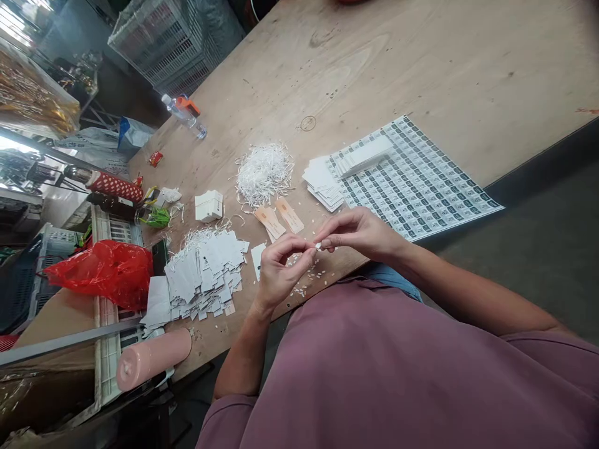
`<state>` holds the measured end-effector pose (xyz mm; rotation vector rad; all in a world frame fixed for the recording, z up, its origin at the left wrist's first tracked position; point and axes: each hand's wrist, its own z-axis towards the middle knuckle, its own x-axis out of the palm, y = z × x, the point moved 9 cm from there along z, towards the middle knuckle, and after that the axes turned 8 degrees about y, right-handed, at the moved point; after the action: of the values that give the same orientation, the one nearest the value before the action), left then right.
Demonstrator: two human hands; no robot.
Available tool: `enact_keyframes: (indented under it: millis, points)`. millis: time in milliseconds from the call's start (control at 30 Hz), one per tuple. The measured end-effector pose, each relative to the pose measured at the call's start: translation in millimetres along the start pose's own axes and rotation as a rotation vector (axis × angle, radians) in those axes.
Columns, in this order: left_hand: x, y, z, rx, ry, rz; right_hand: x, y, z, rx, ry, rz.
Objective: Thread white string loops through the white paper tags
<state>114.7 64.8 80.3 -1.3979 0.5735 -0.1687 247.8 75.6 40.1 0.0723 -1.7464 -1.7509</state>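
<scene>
Two pinches, left hand (282, 268) and right hand (362, 234), narrow on a white piece (319, 246); slackening could lose it among white bits (299, 291) below the fingers (306, 259).

I see a clear bottle (185, 117), a shiny red bag (105, 273), a pink flask (159, 354) and a gray crate (161, 40).
</scene>
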Motion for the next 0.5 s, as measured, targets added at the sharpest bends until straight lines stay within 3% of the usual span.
enact_keyframes:
  millis: [267, 367, 500]
  points:
    - [-2.3, 3, 5, 0.028, -0.051, 0.065, -6, -1, 6, 0.063, -0.023, -0.086]
    - [-3.1, 6, -2, 0.091, -0.075, -0.039, -6, 13, 8, 0.055, -0.049, -0.225]
    - [-9.3, 28, -8, 0.075, -0.118, -0.223, -6, 26, 25, -0.045, -0.024, -0.382]
